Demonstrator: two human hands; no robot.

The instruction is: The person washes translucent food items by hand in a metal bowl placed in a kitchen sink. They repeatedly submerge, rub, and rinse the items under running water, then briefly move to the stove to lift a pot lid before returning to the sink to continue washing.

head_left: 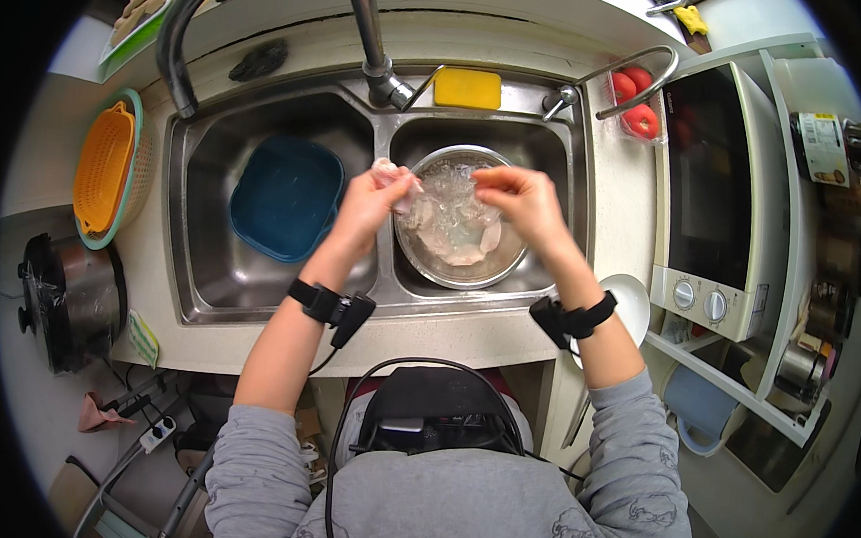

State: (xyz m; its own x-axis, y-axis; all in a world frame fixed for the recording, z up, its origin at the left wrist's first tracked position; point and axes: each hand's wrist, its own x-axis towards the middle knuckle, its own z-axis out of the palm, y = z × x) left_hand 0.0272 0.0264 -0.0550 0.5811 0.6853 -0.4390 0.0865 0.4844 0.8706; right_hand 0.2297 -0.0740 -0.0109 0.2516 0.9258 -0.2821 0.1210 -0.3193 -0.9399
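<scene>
A steel bowl (459,279) stands in the right sink basin, holding water and several pale pieces of raw meat (468,253). At the bowl's left rim, my left hand (364,211) grips a pale pink piece of raw meat (390,172) between thumb and fingers. My right hand (529,205) hovers over the bowl's right side with thumb and fingertips close together. Motion blur and the angle hide whether something small is between them. The water's surface looks stirred and glistens.
A blue plastic basin (284,199) sits in the left sink basin. The faucet (385,84) rises behind the divider, near a yellow sponge (468,89). Tomatoes (639,121) and a microwave (712,181) stand right; a white plate (626,301) lies under my right forearm. Colanders (107,168) lean left.
</scene>
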